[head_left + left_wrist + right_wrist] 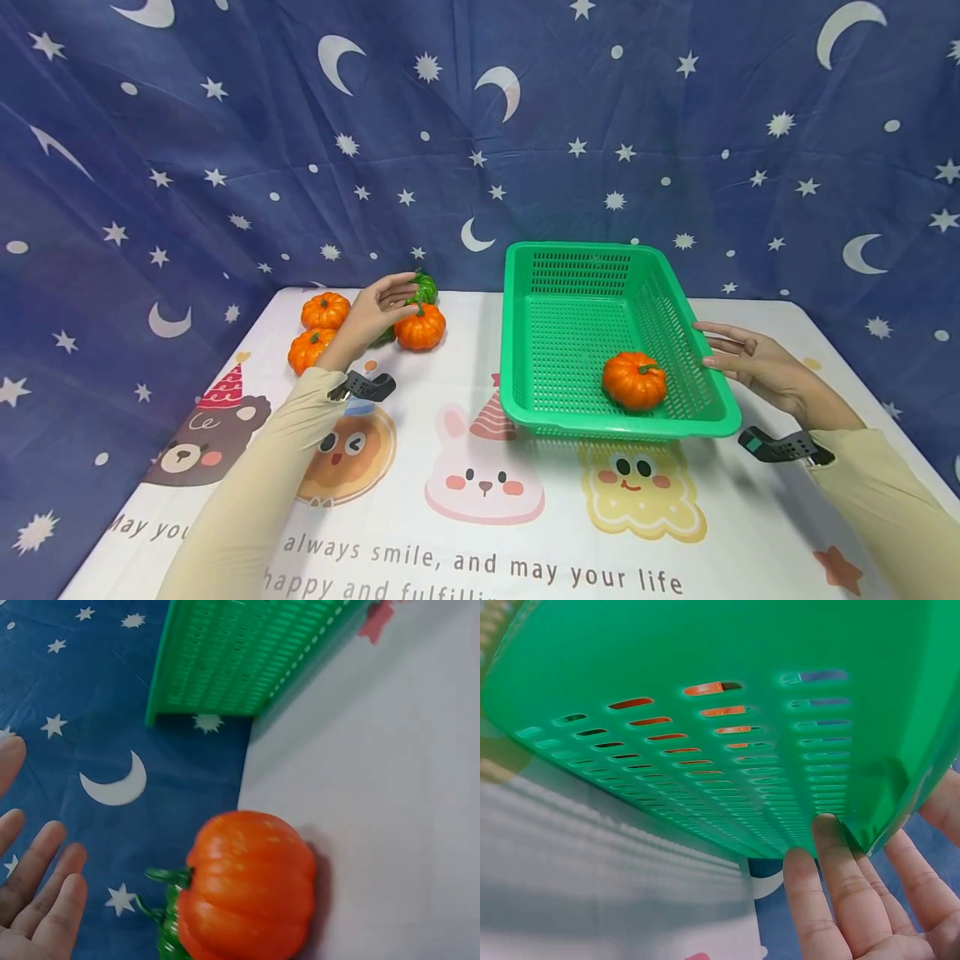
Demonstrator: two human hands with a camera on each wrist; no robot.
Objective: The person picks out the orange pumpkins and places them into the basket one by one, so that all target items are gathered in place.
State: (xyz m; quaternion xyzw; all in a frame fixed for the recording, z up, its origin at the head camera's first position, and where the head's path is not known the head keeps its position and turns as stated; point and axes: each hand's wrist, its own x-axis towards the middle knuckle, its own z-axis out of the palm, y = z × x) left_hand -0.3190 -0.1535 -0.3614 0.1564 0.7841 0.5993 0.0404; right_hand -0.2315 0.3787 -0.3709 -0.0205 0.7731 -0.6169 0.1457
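My left hand (380, 310) hovers over the pumpkins at the back left, fingers slightly bent, holding nothing. Nearest it is an orange pumpkin (421, 327) with a green stem, which in the left wrist view is apart from the fingers. A glossy green pumpkin-like vegetable (425, 288) sits behind it, partly hidden. My right hand (757, 367) grips the right rim of a green plastic basket (508, 333); in the right wrist view its fingertips (826, 829) lie against the perforated outer wall. Inside the basket rests one orange pumpkin (634, 381).
Two more orange pumpkins (326, 312) lie left of my left hand, one partly behind the wrist. Dark green shows beneath the hand, mostly hidden. A white printed cloth (465, 467) covers the table. A blue star-patterned curtain (420, 167) hangs behind it.
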